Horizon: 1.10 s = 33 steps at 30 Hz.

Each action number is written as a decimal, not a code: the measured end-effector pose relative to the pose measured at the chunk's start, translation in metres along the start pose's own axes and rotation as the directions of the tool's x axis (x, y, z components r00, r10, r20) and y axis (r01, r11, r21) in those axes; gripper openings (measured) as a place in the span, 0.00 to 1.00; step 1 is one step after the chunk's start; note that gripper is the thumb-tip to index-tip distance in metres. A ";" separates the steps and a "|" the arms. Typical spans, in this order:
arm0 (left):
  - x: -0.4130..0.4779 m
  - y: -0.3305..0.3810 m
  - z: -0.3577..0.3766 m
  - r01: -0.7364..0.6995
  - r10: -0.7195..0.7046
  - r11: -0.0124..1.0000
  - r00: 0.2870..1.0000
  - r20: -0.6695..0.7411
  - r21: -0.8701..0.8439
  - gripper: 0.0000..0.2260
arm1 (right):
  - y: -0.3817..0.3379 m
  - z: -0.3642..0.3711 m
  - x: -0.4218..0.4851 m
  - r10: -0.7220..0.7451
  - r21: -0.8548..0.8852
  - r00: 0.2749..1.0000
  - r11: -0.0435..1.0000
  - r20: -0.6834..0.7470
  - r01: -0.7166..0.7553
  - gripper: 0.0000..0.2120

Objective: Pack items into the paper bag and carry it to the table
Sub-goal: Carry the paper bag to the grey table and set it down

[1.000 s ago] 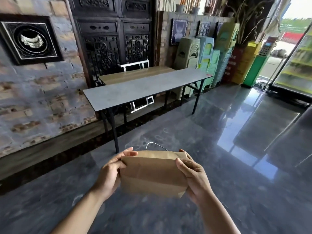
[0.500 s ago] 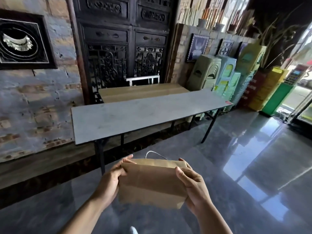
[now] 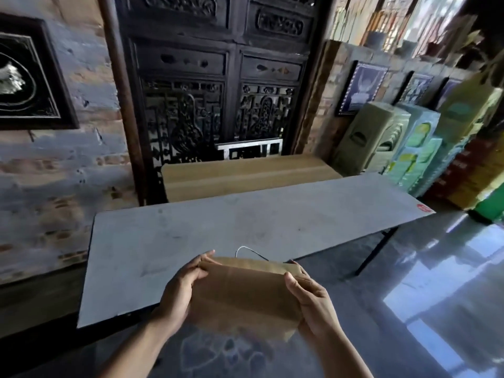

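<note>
Nearly there: the left hand (image 3: 178, 293) and right hand (image 3: 313, 304) clasp the ends of a brown paper bag (image 3: 242, 293), held crosswise above the near edge of the grey surface (image 3: 191, 233), which lies straight ahead of both hands.

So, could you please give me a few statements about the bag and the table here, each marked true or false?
1. Both hands hold the bag. True: the left hand and right hand grip its sides.
2. The bag rests on the table. False: it is held above the near edge.
3. The bag is plastic. False: it is brown paper.
4. A red sticker marks the table's far right corner. True.
</note>
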<state>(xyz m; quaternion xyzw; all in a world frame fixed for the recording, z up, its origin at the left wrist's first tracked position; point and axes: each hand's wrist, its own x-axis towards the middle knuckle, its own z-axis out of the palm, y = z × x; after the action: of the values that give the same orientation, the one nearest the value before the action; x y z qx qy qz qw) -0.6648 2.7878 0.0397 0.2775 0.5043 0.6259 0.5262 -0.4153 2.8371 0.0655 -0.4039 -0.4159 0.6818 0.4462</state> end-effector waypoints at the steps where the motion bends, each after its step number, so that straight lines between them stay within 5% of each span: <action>1: 0.015 0.003 -0.009 0.004 -0.004 1.000 1.000 -0.030 0.013 0.19 | 0.004 0.007 0.025 0.007 -0.005 1.000 1.000 0.018 -0.007 0.28; 5: 0.074 0.016 -0.041 -0.025 0.030 0.999 0.990 -0.138 0.037 0.19 | 0.013 0.040 0.120 0.082 -0.054 0.989 0.996 0.123 -0.075 0.18; 16: 0.245 0.034 -0.090 0.005 0.090 0.965 0.933 -0.349 0.263 0.05 | 0.047 0.103 0.364 0.246 -0.193 0.908 0.963 0.339 -0.189 0.15; 22: 0.276 -0.015 -0.110 0.143 0.041 0.915 0.897 -0.440 0.378 0.08 | 0.101 0.096 0.407 0.345 -0.409 0.870 0.893 0.353 -0.188 0.04; 26: 0.269 -0.043 -0.119 0.221 -0.037 0.905 0.892 -0.450 0.363 0.09 | 0.118 0.086 0.408 0.399 -0.627 0.848 0.772 0.347 -0.106 0.11; 29: 0.266 -0.049 -0.121 0.295 -0.130 0.908 0.873 -0.470 0.298 0.13 | 0.121 0.076 0.410 0.443 -0.675 0.827 0.730 0.345 -0.109 0.12; 33: 0.268 -0.046 -0.128 0.274 -0.095 0.921 0.847 -0.523 0.276 0.05 | 0.126 0.077 0.421 0.450 -0.664 0.844 0.731 0.292 -0.160 0.10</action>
<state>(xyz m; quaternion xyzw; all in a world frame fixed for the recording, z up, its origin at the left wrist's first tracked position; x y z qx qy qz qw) -0.8384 2.9931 -0.0950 0.1420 0.7483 0.5251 0.3798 -0.6369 3.1865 -0.1017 -0.4288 -0.6288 0.6455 0.0636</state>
